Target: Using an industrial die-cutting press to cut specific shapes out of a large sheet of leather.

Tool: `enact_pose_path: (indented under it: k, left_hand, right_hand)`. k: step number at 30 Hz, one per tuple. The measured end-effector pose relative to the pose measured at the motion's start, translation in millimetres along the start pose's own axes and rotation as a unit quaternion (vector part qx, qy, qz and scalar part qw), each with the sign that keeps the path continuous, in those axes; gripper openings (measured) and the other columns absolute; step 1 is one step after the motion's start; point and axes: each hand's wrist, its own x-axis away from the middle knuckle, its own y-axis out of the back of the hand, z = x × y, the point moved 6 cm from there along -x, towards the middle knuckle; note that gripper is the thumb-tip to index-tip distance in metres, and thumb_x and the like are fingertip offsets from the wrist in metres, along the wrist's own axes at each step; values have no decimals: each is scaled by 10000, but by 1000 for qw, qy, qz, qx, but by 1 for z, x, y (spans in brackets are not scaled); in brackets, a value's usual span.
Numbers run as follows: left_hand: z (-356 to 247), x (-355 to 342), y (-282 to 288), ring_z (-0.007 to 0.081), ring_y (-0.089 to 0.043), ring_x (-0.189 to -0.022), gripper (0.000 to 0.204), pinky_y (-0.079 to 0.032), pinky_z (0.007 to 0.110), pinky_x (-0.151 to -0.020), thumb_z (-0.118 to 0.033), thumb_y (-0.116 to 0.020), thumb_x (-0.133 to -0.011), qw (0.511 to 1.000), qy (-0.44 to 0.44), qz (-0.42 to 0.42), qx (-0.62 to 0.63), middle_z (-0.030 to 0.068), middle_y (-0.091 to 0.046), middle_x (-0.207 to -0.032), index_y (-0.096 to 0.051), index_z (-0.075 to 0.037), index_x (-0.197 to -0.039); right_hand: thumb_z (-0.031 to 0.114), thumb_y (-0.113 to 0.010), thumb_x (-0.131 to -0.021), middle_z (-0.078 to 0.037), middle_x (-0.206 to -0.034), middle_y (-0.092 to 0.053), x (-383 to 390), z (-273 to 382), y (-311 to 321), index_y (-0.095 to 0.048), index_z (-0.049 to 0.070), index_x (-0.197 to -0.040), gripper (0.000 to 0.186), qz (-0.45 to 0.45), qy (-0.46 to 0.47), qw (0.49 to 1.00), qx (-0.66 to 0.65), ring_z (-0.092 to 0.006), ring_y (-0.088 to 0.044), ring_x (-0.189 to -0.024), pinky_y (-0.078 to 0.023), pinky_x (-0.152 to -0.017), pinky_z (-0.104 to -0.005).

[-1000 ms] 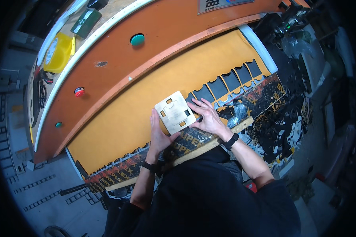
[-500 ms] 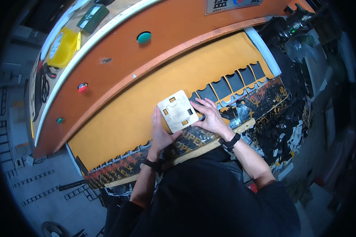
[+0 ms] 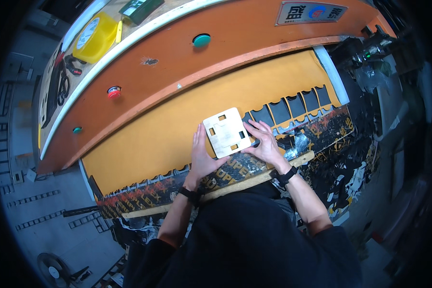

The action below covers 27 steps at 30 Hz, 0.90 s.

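Observation:
A pale square cutting die [image 3: 225,133], with rounded corners and several rectangular slots, lies on a yellow-orange sheet [image 3: 163,139]. My left hand [image 3: 204,156] holds its left side, fingers along the edge and thumb at the near corner. On the opposite side my right hand [image 3: 264,144] grips the right edge, thumb low and fingers above. Dark openings show through the sheet in a row [image 3: 279,110] to the right of the die. Yellow shows through most of the slots and black through the right one.
An orange machine beam [image 3: 163,74] spans the far side, with a green button [image 3: 201,40] and a red button [image 3: 114,91]. On top stand a yellow dial scale [image 3: 97,38] and a green box [image 3: 140,9]. A wooden strip [image 3: 235,185] edges the near side; black scraps [image 3: 341,177] lie right.
The whole view has shifted, so the scene sits further right and mostly lower in the picture. The die and both hands keep about the same place on the sheet.

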Motion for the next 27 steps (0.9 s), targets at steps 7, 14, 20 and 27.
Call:
enact_pose_path:
  k: [7, 14, 20, 27]
  left_hand:
    - [-4, 0, 1, 422, -315, -1662, 1413, -202, 556, -1383, -400, -1020, -666, 999, 14, -7, -33, 314, -344, -1752, -209, 69, -1724]
    - [-5, 0, 3, 429, -292, -1670, 1423, -199, 537, -1387, -400, -1017, -667, 1000, 23, 0, -14, 332, -323, -1754, -194, 78, -1725]
    - [-5, 0, 2, 462, -256, -1675, 1424, -207, 530, -1385, -387, -1021, -666, 1000, 22, 4, -6, 342, -304, -1758, -191, 77, -1726]
    - [4, 4, -2, 496, -272, -1655, 1419, -227, 532, -1373, -336, -1028, -683, 999, -19, 8, 36, 344, -317, -1747, -165, 88, -1727]
  right_hand:
    - [275, -1049, -643, -134, -1516, -707, -1, 2, 3, -657, 80, -1547, 1005, 0, -9, 1000, 13, -282, -569, -1514, -339, -1321, -514]
    - [267, -1061, -624, -170, -1536, -683, -1, 2, 3, -660, 100, -1553, 1025, 7, -14, 999, 28, -316, -568, -1507, -342, -1319, -536]
    - [299, -1054, -637, -129, -1498, -720, 0, 6, 6, -670, 92, -1539, 1002, -3, -7, 1000, 25, -290, -567, -1512, -338, -1315, -535]
    - [344, -1061, -598, -128, -1527, -689, -1, -2, -4, -676, 128, -1540, 1041, -1, 1, 1000, 10, -284, -561, -1510, -357, -1309, -532]
